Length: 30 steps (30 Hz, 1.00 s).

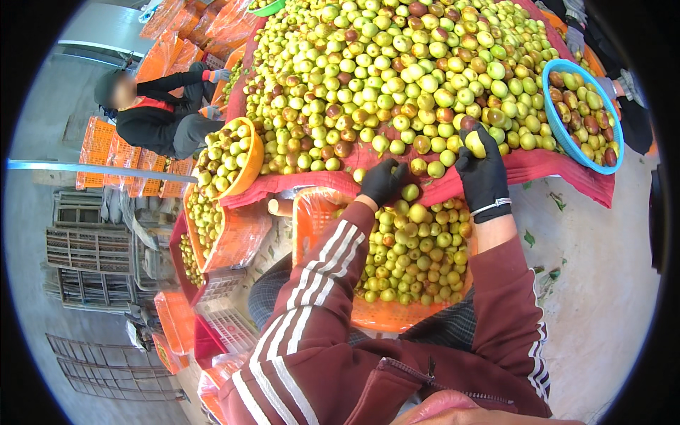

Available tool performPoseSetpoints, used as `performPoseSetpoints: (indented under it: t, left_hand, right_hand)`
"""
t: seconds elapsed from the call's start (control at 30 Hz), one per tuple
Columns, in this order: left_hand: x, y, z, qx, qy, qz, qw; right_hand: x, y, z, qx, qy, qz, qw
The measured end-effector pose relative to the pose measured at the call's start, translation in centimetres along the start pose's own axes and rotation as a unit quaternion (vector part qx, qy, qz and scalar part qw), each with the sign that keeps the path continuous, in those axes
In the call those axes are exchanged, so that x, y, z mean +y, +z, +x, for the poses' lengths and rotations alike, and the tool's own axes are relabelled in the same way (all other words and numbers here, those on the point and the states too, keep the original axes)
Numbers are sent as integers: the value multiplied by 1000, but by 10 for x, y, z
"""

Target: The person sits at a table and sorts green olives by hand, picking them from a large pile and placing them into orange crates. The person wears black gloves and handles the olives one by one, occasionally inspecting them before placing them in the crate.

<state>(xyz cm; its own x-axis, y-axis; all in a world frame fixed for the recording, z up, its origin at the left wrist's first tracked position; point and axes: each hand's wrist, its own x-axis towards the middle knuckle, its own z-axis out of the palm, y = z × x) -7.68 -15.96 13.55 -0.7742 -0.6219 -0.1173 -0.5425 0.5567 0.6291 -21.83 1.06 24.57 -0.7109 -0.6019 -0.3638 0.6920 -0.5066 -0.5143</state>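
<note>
My right hand [483, 172], in a black glove, grips a yellow-green jujube [475, 145] at the front of a large heap of jujubes [393, 69]. A brownish jujube [468, 122] shows at its fingertips. My left hand [381, 183], also gloved in black, is curled at the edge of the red cloth [324, 183]; a bit of a jujube [394, 169] shows between its fingers, the rest hidden. Just below those fingers is another jujube [410, 192]. Under both hands, an orange plastic crate [311, 212] holds many yellow-green jujubes [419, 255].
A blue basket [576, 151] of browner jujubes stands at the right edge, a yellow basket [253, 159] at the left. Beside my crate is another filled orange crate [239, 239]. A person [154, 114] sits at left; a co-worker's gloved hand [575, 40] shows at upper right.
</note>
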Motion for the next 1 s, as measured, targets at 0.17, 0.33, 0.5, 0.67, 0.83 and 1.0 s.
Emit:
performPoseSetpoints:
  t: [0.17,0.33,0.5,0.67,0.83,1.0]
  left_hand:
    - [3,-46,45,203,158,29,966]
    - [-50,-104,124,220,-18,85,972]
    - [-27,-61,104,165,-109,96,976]
    - [-42,-35,65,74,-5,225,972]
    - [7,-17,-2,35,56,-124,990]
    - [52,-27,-42,24,5,-453,891]
  right_hand:
    - [-8,7,-7,30,10,-4,999]
    - [-1,19,-8,22,19,-10,1000]
    - [-4,6,6,51,22,-21,998]
    - [4,14,1,51,35,-54,997]
    - [-1,17,-4,37,48,-80,995]
    - [-6,14,-12,18,71,-60,995]
